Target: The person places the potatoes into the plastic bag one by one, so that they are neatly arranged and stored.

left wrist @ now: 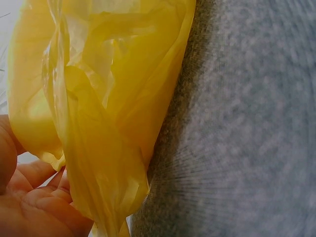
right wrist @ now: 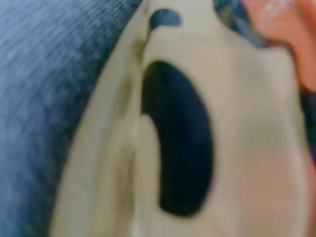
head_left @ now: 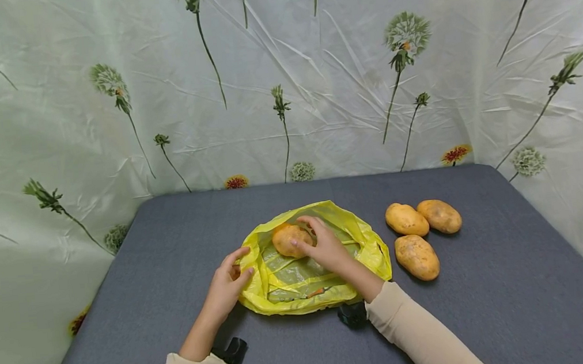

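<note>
A yellow plastic bag (head_left: 371, 238) lies mouth up near the middle of the table, its rim spread wide. Inside its far left part is a potato (head_left: 287, 237); my right hand (head_left: 329, 251) reaches over the near right rim and holds it, thumb on the near side and fingers on the far side. At the bag's left edge, my left hand (head_left: 223, 289) holds the rim between thumb and fingers. The left wrist view shows the bag's folds (left wrist: 98, 148) hanging beside the fingers. Only the bag's printed side (right wrist: 261, 123) fills the right wrist view, blurred; the right hand is hidden there.
Right of the bag, three more potatoes lie grouped on the grey table (head_left: 494, 303): a left one (head_left: 406, 219), a right one (head_left: 440, 216) and a nearer one (head_left: 416, 258). A flower-printed curtain (head_left: 335, 85) hangs behind. Black wrist devices (head_left: 233, 352) sit under both wrists.
</note>
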Available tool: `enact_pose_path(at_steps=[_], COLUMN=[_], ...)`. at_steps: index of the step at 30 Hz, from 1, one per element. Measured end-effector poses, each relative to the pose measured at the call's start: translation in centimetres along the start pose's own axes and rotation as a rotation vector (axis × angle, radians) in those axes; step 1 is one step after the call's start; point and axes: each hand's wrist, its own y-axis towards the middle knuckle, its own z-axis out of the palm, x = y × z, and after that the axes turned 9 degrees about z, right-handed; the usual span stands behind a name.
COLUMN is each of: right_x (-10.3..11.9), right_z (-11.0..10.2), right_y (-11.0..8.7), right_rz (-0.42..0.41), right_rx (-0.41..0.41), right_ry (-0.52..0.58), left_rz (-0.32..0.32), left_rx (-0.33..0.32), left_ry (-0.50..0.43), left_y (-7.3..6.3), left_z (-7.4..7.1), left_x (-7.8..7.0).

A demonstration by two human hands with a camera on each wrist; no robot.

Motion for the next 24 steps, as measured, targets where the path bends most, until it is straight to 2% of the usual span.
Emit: enact_pose_path(at_steps=[5, 13, 20, 24], right_x=[0.2, 0.8, 0.9, 0.8], right_z=[-0.6, -1.6, -2.6, -3.1], right_y=[-0.3, -1.1, -1.8, -2.2], right_rz=[-0.039, -0.073, -0.111, -0.15], right_rx=[-0.002, -0.048, -0.055, -0.09], right_ry=[0.02, 0.017, 0.022, 0.01], left_rz=[-0.003, -0.002, -0.032, -0.032], left_rx=[0.001, 0.0, 0.006, 0.008], left_ry=[-0.008, -0.006, 0.0, 0.0], left_y=[0.0, 0.0, -0.5, -0.5], left_z=[0.0, 0.0, -0.3, -0.3], left_x=[-0.1, 0.0, -3.7, -3.6])
